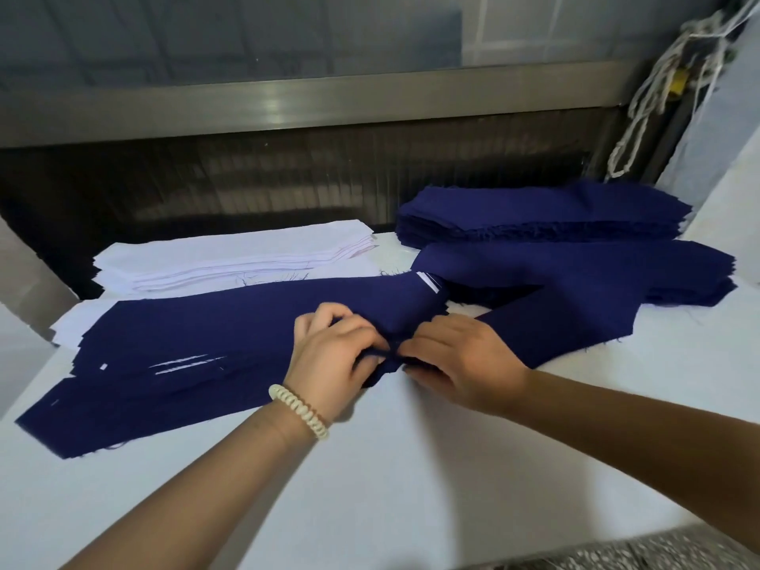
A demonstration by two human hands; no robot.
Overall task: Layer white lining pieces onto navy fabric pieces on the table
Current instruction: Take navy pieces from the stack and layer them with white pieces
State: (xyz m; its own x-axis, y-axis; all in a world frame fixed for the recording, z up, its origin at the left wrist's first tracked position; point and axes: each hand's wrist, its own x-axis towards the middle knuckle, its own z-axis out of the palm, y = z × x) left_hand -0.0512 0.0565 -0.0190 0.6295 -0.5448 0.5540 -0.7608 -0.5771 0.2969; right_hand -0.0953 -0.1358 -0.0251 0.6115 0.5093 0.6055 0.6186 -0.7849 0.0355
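Observation:
A layered stack of navy fabric pieces (193, 355) lies across the middle of the white table (411, 466), with thin white lining edges showing between layers. My left hand (333, 355), with a coiled band at the wrist, and my right hand (456, 359) meet at the stack's near right end. Both pinch the edge of a navy piece there. A stack of white lining pieces (230, 257) sits behind at the left. Two more navy stacks, one nearer (588, 277) and one farther back (543, 216), lie at the right.
A dark machine opening with a metal rail (288, 109) runs along the table's far side. White cords (658, 88) hang at the upper right. A speckled surface (658, 549) shows at the bottom right corner.

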